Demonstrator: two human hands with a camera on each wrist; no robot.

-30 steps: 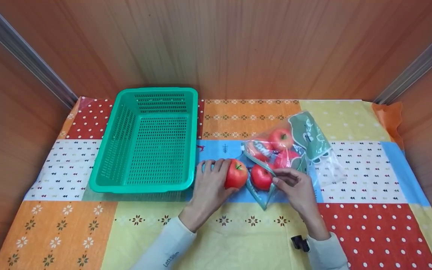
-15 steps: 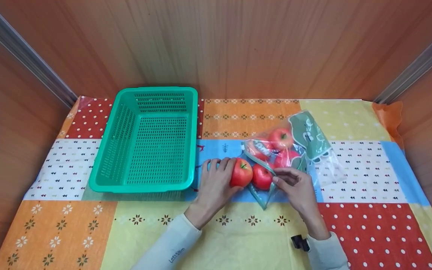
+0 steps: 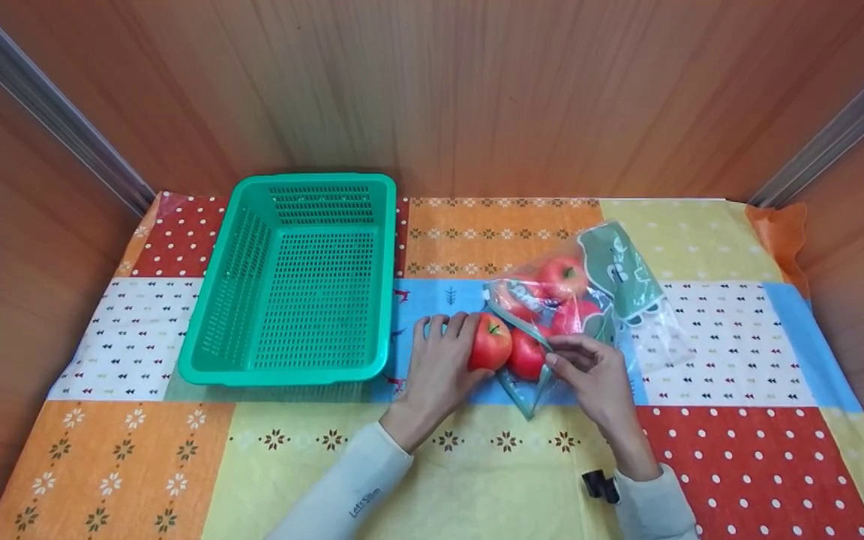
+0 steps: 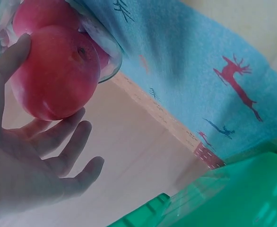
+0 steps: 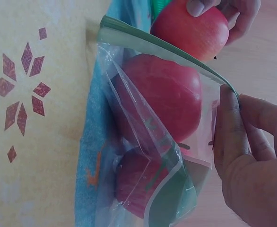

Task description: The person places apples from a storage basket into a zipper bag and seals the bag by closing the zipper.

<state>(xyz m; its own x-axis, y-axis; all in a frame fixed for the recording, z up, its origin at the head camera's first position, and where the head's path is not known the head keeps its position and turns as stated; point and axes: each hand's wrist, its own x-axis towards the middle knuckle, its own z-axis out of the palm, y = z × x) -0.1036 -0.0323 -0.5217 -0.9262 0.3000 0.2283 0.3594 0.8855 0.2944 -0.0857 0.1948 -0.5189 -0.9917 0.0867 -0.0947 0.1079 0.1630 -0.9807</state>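
Left hand, fingers and thumb curled round a red apple. Right hand pinches the rim of a clear bag; other apples lie inside, beyond its fingertips. Green perforated basket left of the left fingers.

Patchwork cloth; on it green basket, clear bag holding apples.

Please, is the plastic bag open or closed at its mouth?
Open. In the head view, the plastic bag has its edges apart, an apple visible between them, and the right hand pinches one.
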